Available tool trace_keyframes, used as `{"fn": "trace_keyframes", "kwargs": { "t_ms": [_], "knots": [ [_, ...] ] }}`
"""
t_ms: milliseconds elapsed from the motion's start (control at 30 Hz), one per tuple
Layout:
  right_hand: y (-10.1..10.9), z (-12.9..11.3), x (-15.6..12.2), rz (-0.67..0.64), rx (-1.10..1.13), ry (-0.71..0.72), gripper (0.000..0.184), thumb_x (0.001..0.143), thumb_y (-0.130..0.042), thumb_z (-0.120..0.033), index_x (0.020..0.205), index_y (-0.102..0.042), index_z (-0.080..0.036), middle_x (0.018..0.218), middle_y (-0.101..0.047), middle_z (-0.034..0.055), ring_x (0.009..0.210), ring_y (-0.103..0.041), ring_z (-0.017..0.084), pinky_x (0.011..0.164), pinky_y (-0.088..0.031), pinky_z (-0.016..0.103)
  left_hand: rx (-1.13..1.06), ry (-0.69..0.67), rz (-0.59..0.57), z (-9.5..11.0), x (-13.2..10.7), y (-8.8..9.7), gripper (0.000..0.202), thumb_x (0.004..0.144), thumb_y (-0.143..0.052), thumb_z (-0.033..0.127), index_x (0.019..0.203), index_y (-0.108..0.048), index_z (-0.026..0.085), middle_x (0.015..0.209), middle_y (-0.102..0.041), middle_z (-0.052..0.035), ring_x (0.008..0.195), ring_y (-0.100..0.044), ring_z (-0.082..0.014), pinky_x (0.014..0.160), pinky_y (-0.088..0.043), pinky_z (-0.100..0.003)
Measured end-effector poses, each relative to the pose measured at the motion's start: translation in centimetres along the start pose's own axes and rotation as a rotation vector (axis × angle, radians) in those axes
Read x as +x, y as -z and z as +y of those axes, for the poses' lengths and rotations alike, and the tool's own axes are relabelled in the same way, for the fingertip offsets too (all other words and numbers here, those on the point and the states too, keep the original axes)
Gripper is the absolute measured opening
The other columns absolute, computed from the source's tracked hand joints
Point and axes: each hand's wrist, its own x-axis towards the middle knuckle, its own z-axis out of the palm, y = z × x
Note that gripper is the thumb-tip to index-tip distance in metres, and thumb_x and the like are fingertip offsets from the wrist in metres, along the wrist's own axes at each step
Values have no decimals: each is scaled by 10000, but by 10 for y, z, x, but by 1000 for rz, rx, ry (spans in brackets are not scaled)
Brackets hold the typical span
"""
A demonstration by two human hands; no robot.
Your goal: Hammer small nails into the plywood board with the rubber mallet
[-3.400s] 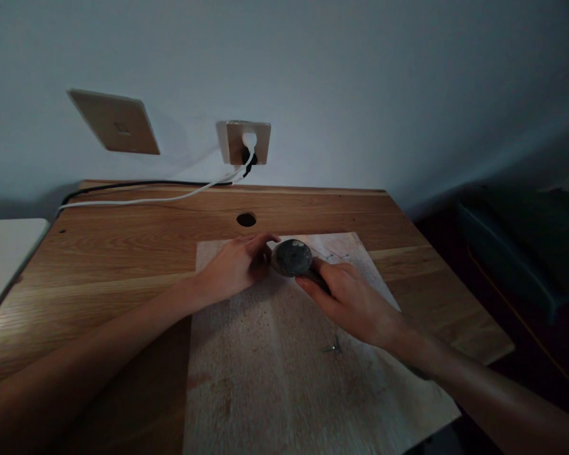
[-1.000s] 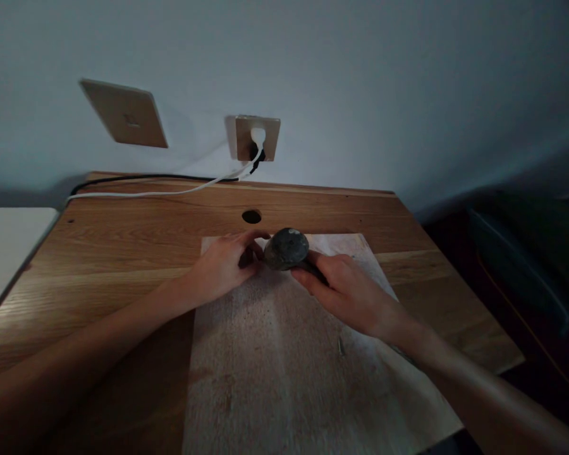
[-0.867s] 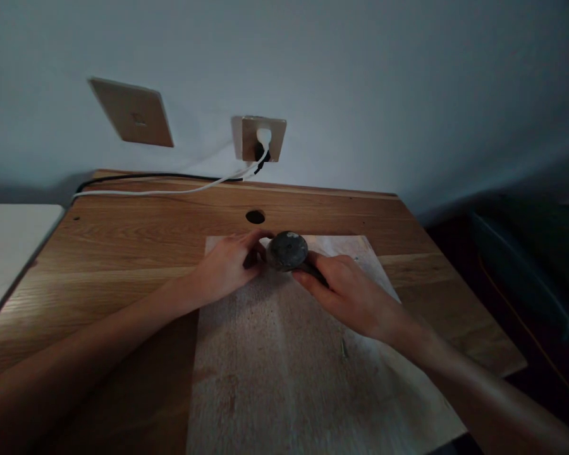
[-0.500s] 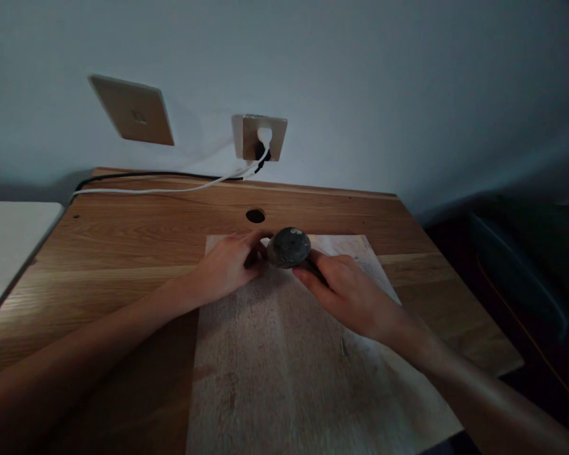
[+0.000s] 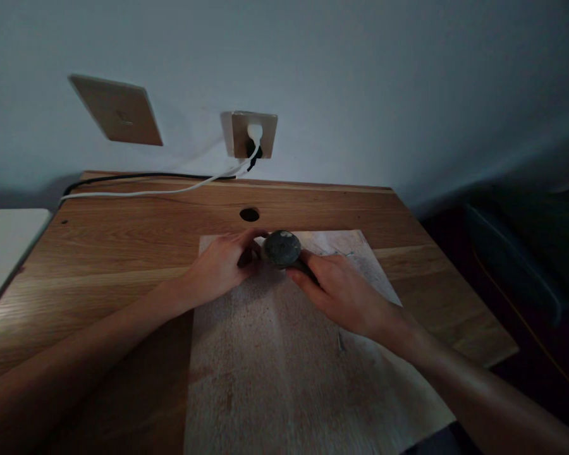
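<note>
My right hand (image 5: 336,284) is wrapped round the dark handle of a hammer (image 5: 282,248). The hammer's round, worn metal head points up toward me, above the far part of a pale wooden board (image 5: 270,366). Just left of the head, my left hand (image 5: 225,259) rests on the board with its fingers curled together. The hammer head partly covers those fingertips, so whatever they pinch is hidden. A small nail (image 5: 340,342) lies on the board below my right wrist, and another thin nail-like piece (image 5: 349,254) shows beyond my right knuckles.
Under the board is a wooden desk (image 5: 137,221) with a round cable hole (image 5: 249,215). White and black cables (image 5: 171,191) run along its back edge to a wall socket (image 5: 255,134). A white surface (image 5: 9,246) adjoins on the left; a dark chair-like shape (image 5: 512,259) stands right.
The view has shifted slightly, moving everything a little to the left in the picture. Both hands and the hammer keep nearly the same place over the board.
</note>
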Motion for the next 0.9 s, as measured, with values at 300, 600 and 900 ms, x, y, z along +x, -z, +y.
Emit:
{"fn": "trace_keyframes", "kwargs": {
  "t_ms": [300,600,900],
  "knots": [
    [10,20,-48,26,131,-63,226,1082,-509,-309,923,-648,-228,799,-747,32,693,-714,207,651,-509,320,60,-20,-34,-1,-2,4,394,881,-660,177,1272,-623,188,989,-772,-24,791,-733,-179,783,-601,-322],
    [-17,57,-91,136,132,-97,219,1051,-481,-221,922,-659,-221,794,-782,61,710,-746,232,667,-528,328,300,-858,-30,89,-7,-18,169,1046,-572,157,956,-711,188,877,-739,-12,790,-662,-156,763,-543,-305],
    [-18,58,-91,116,169,-122,216,1065,-492,-246,940,-661,-196,790,-789,80,723,-775,253,641,-517,315,516,-1019,-192,142,-4,-63,123,973,-671,240,995,-773,176,841,-789,-46,774,-696,-207,825,-536,-374]
  ]
}}
